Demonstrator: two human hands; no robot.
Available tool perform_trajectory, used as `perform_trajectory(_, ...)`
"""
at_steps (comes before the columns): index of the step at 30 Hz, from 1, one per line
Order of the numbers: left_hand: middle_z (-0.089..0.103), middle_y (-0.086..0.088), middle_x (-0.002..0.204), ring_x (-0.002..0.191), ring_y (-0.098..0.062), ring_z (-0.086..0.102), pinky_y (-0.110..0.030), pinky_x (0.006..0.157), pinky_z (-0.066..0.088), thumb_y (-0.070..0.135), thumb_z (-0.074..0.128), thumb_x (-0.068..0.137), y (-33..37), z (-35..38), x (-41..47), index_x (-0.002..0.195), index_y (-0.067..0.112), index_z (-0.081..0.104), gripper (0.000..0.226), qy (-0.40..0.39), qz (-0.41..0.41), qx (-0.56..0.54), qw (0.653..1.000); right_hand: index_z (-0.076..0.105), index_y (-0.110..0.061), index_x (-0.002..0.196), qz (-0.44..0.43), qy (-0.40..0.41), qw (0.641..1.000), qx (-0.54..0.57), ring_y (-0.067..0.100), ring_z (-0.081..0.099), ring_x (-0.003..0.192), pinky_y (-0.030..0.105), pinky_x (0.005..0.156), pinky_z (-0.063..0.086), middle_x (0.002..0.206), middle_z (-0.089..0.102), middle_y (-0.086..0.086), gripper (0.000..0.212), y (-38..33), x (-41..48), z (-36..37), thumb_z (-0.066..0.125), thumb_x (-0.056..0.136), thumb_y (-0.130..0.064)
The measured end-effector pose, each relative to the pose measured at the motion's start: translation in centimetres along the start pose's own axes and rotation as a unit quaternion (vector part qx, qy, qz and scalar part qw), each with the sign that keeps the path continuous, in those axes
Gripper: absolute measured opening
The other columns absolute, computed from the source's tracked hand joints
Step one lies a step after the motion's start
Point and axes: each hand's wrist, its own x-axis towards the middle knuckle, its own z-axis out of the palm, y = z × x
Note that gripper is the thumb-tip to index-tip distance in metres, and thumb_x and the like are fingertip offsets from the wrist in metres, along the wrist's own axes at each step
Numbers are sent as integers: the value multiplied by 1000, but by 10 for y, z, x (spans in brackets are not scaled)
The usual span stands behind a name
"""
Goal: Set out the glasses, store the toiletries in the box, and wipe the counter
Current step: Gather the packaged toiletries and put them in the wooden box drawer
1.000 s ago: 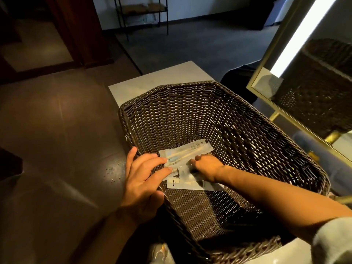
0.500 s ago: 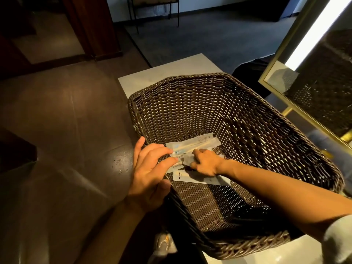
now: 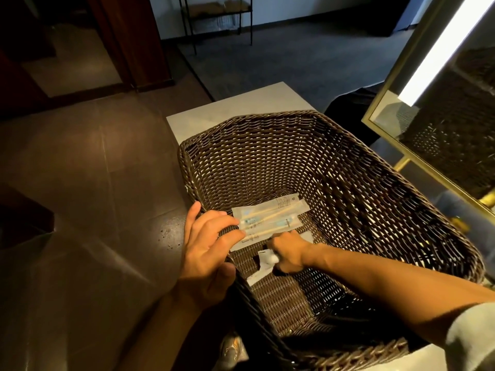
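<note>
A dark brown woven basket [image 3: 375, 188] stands on a white counter [image 3: 235, 108]. On its floor lie pale toiletry packets, the top one a wrapped toothbrush packet [image 3: 270, 215]. My left hand [image 3: 209, 247] rests over the basket's near left rim, fingers spread, fingertips touching the packets' left end. My right hand [image 3: 288, 251] reaches inside the basket and is closed on a small white packet [image 3: 266, 259], lifting it off the floor. Its lower part is hidden by my fist.
A gold-framed mirror [image 3: 434, 140] with a bright light strip leans at the right, close to the basket's far wall. Dark tiled floor [image 3: 88, 199] lies to the left. A black metal shelf [image 3: 217, 20] stands far back.
My right hand has pulled back toward me and closed on a small packet, raising it from under the others. My left hand stays on the rim. The camera has drifted slightly.
</note>
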Motion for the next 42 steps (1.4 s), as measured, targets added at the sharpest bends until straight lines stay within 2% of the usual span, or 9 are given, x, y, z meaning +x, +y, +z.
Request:
perform_trajectory(4,60,-2,117,119,-20,53,-56,120,18,54,11,103,0,-2,-2,107,17,63,64,5,1,0,1000,49,-9,124,-8,33,997,64,18,60,76,18,57,48,86,58,0,41,-1,6,-26,65,86,-16)
perform_trajectory(7,60,-3,117,119,-22,54,-57,120,18,53,11,103,0,-2,-2,107,16,62,63,5,5,4,1000,43,-9,126,-3,63,997,52,10,52,69,17,51,42,83,53,-1,50,1,16,-41,67,83,-17)
perform_trajectory(14,69,-13,109,120,-18,52,-54,120,17,52,14,104,1,-2,-3,105,15,61,61,1,-2,3,1000,49,-15,130,2,45,999,-30,15,55,83,20,63,41,95,54,1,46,8,36,-23,69,90,-26)
perform_trajectory(18,63,-6,114,120,-18,53,-55,120,18,52,14,104,1,-1,-3,105,15,61,60,9,0,-8,1000,59,-12,123,-7,49,997,-56,20,52,106,30,95,49,124,51,9,33,15,31,-22,64,91,-18)
perform_trajectory(24,60,-1,117,124,-14,52,-55,120,18,54,12,102,1,1,-3,104,17,62,62,14,-7,-10,1000,37,-15,134,-26,64,997,-34,21,59,84,22,60,45,88,55,2,53,23,30,-42,62,88,-6)
perform_trajectory(28,60,0,116,121,-17,53,-55,120,19,56,11,102,3,0,-3,102,18,62,63,8,-16,-10,1000,34,-17,137,-25,86,994,-57,18,58,87,35,85,55,99,61,2,66,32,38,-53,72,84,-18)
perform_trajectory(32,59,2,117,123,-13,51,-54,121,17,58,9,101,2,-1,-1,101,20,62,65,-6,-27,-11,1000,40,-22,142,-8,69,990,-121,16,52,93,45,110,35,100,60,-2,62,39,53,-50,69,89,-35)
perform_trajectory(37,59,2,117,126,-5,47,-50,123,14,60,6,100,3,0,-2,100,20,62,69,-4,-34,-19,999,62,-19,115,-14,36,987,-154,30,43,131,59,116,22,134,52,11,34,36,58,-50,67,85,-34)
perform_trajectory(42,58,2,117,120,-17,53,-49,123,14,60,6,100,3,0,0,102,20,61,68,-2,-29,-14,999,50,-14,138,-40,87,986,-139,35,47,128,48,112,40,148,37,18,61,28,65,-59,67,86,-41)
